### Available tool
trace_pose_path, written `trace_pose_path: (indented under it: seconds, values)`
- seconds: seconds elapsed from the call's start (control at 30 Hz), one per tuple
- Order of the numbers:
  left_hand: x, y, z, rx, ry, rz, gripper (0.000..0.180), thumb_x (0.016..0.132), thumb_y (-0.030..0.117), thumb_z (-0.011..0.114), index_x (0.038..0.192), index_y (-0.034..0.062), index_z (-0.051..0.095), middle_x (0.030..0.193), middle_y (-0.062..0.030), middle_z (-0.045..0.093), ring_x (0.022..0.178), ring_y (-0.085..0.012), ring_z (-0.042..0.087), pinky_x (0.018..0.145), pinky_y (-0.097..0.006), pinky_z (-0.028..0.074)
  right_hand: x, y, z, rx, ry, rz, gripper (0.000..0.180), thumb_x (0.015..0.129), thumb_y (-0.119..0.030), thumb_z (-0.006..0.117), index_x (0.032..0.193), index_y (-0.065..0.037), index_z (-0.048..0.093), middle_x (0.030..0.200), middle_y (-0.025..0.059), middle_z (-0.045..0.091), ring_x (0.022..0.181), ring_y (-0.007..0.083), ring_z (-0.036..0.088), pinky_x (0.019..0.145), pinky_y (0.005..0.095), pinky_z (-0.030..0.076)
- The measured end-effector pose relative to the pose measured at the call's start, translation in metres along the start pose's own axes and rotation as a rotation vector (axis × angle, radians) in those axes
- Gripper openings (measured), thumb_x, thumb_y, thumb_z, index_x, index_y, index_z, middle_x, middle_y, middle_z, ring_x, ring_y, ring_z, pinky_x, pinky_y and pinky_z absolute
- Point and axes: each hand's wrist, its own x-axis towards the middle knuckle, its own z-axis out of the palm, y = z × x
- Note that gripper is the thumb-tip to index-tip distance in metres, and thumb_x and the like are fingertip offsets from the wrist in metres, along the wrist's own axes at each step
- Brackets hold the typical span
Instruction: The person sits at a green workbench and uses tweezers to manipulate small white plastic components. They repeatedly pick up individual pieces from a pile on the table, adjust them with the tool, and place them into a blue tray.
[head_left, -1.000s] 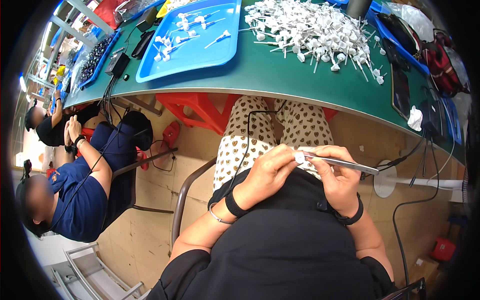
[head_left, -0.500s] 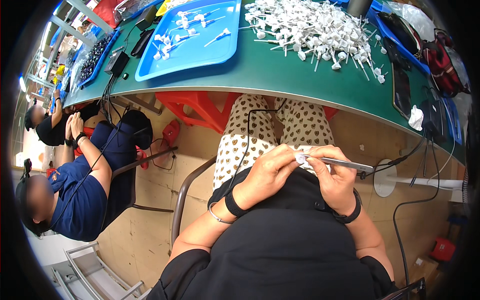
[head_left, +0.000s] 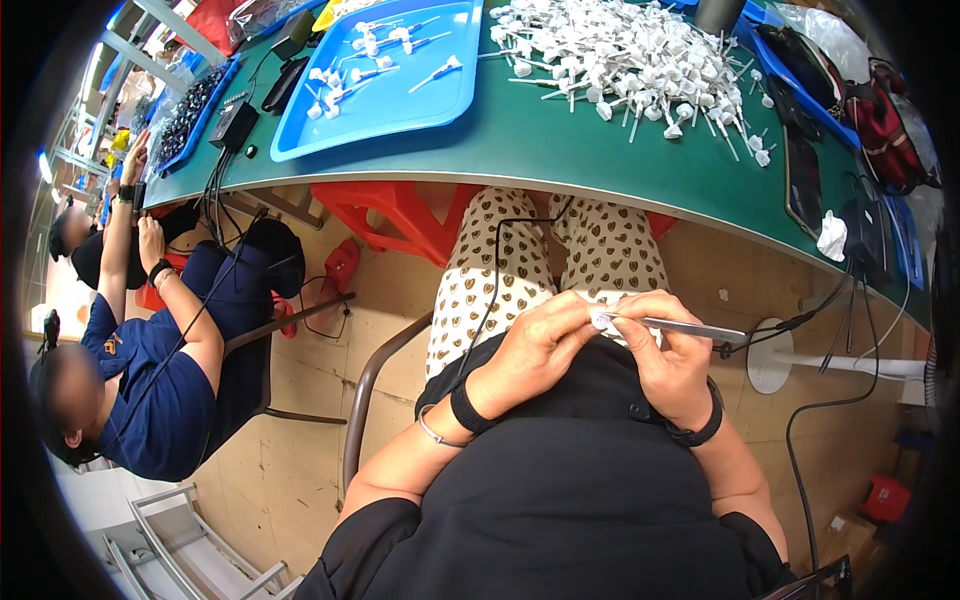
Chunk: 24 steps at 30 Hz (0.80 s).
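Above my lap, my left hand (head_left: pixel 540 340) pinches a small white plastic piece (head_left: pixel 600 320) between thumb and fingers. Close against it, my right hand (head_left: pixel 672 355) is closed around slim silver tweezers (head_left: pixel 695 328), whose broad end sticks out to the right. The tip of the tweezers meets the white piece, but my fingers partly hide the contact. On the table, a big heap of white plastic pieces with thin stems (head_left: pixel 640 70) lies beyond my hands. Several similar pieces rest in a blue tray (head_left: pixel 420 105) to the left of that heap.
The green table's near edge (head_left: pixel 560 178) runs beyond my knees. A phone (head_left: pixel 802 180), crumpled tissue (head_left: pixel 832 236) and cables lie at the right. A black cable (head_left: pixel 498 270) hangs across my leg. To the left sits a co-worker in dark blue (head_left: pixel 150 400); a red stool (head_left: pixel 390 215) stands under the table.
My hands stay nearly still, with the white piece turned slightly between the fingers. At the left, the co-worker's hands have parted, and one arm now reaches up toward the table.
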Motion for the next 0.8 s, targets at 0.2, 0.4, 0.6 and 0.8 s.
trace_pose_path:
  seconds: [0.2,0.4,0.6,0.8]
  values:
    - [0.000,0.002,0.000,-0.002,-0.004,-0.020,0.025,0.092,-0.002,0.068,0.117,0.0037,0.069,0.090,-0.0107,0.063,0.081,-0.0298,0.063,0.071,-0.038,0.051,0.005,-0.005,0.000,-0.157,-0.039,-0.140,0.012,0.087,-0.003,0.077,0.096,-0.002,0.069,0.089,0.0117,0.072,0.083,0.0285,0.070,0.074,0.0362,0.056]
    - [-0.001,-0.002,0.001,-0.034,-0.012,0.048,0.019,0.096,-0.002,0.065,0.114,0.0008,0.069,0.088,-0.0085,0.062,0.073,-0.0207,0.061,0.064,-0.032,0.050,0.013,-0.005,-0.007,-0.202,-0.172,-0.267,0.014,0.087,-0.001,0.075,0.097,-0.002,0.066,0.090,0.0119,0.072,0.083,0.0292,0.070,0.074,0.0355,0.056]
    - [0.002,-0.002,-0.001,-0.090,-0.005,0.044,0.015,0.100,0.003,0.063,0.112,-0.0013,0.070,0.089,-0.0074,0.063,0.070,-0.0143,0.061,0.061,-0.028,0.051,0.008,-0.002,-0.007,-0.026,-0.038,-0.130,0.014,0.087,-0.001,0.077,0.098,0.000,0.068,0.093,0.0123,0.073,0.081,0.0254,0.071,0.072,0.0338,0.056]
    - [0.001,-0.003,-0.002,-0.159,-0.021,-0.010,0.024,0.098,0.000,0.063,0.121,0.0026,0.070,0.092,-0.0061,0.063,0.071,-0.0146,0.060,0.063,-0.029,0.051,0.003,0.002,-0.005,0.062,0.006,-0.099,0.015,0.088,-0.002,0.077,0.100,0.001,0.069,0.096,0.0123,0.074,0.084,0.0260,0.072,0.075,0.0345,0.057]
